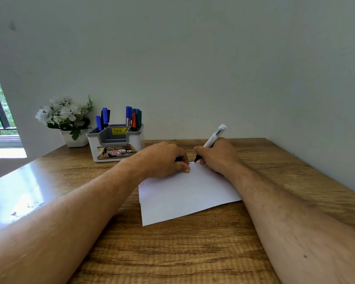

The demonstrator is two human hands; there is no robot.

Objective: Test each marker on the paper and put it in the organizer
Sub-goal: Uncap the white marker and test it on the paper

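up at eleven o'clock on the wooden desk (193, 253) sits the white organizer (116, 143) with its grey insert: the left compartment holds blue-capped markers (103, 119) standing upright, the right compartment holds a tighter bunch (134, 117) in blue, red and green, and the front middle pocket with the yellow price sticker looks bare. just beside it at nine o'clock, a white pot of white flowers (67, 119) stands against the wall. now the grip: the right hand (217, 158) is wrapped closed around a white-barrelled marker (214, 136), barrel tilted up toward one o'clock, black tip angled down at the far edge of the paper (184, 191), right next to a small blue mark; whether the tip is actually touching the sheet, i cannot tell. the left hand (164, 160) lies knuckles up on the paper's far left corner, fingers curled in, thumb pressed on the sheet, and something small and black peeks out from under the fingers, too hidden to name. the paper lies at the desk's centre, skewed, between both forearms.
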